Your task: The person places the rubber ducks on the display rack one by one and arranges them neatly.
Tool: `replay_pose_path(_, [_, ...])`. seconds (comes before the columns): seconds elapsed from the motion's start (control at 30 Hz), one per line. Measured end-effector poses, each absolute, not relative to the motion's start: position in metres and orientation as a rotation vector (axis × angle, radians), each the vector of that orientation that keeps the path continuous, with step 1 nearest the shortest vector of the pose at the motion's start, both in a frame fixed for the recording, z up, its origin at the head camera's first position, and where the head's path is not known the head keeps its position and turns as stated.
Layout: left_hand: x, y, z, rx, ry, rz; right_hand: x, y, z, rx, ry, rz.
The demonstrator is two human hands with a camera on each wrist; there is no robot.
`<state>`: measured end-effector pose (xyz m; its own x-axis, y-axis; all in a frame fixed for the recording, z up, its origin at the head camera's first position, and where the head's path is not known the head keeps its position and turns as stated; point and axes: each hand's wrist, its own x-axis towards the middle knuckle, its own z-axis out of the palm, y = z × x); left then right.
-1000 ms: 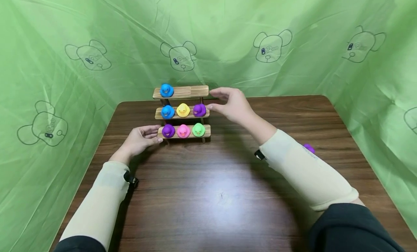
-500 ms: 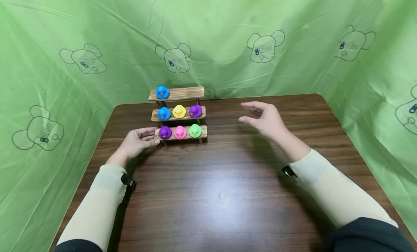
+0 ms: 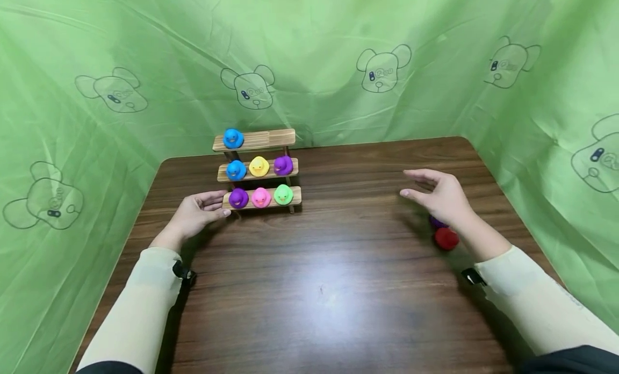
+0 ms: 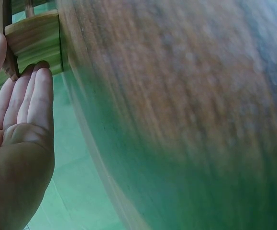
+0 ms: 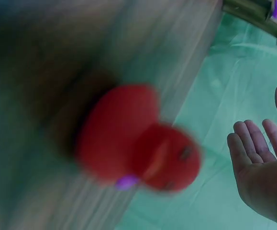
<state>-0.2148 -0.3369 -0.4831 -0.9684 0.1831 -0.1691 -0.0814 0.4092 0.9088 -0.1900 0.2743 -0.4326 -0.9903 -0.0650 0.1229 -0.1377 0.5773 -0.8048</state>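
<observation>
A three-tier wooden display stand (image 3: 278,138) stands at the back left of the table. On its top tier sits a blue rubber duck (image 3: 233,138). The middle tier bears a blue duck (image 3: 236,170), a yellow duck (image 3: 259,166) and a purple duck (image 3: 283,165); the bottom tier bears a purple duck (image 3: 238,198), a pink duck (image 3: 261,198) and a green duck (image 3: 283,194). My left hand (image 3: 189,217) holds the bottom tier's left end between thumb and fingers. With nothing in it, my right hand (image 3: 447,199) hovers near a red duck (image 3: 446,238), fingers spread from the thumb.
Behind the red duck lies another purple duck (image 3: 437,222), partly hidden by my right hand. Green cloth (image 3: 319,67) with mouse-like line drawings walls the back and sides of the brown wooden table (image 3: 309,288).
My right hand has moved away from the stand, rightward and nearer to me, toward the loose ducks. My left hand stays at the stand. The head view has shifted slightly.
</observation>
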Motion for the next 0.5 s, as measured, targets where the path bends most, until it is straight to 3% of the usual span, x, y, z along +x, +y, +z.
replay_pose_path(0.33, [-0.212,-0.337,-0.481,0.112,2.428,1.604,-0.165,0.331,-0.451,0.0,-2.833,1.32])
replay_pose_path(0.5, [-0.215,-0.338,-0.483,0.125,2.432,1.597,-0.156,0.354,-0.46,0.041,-2.924,1.262])
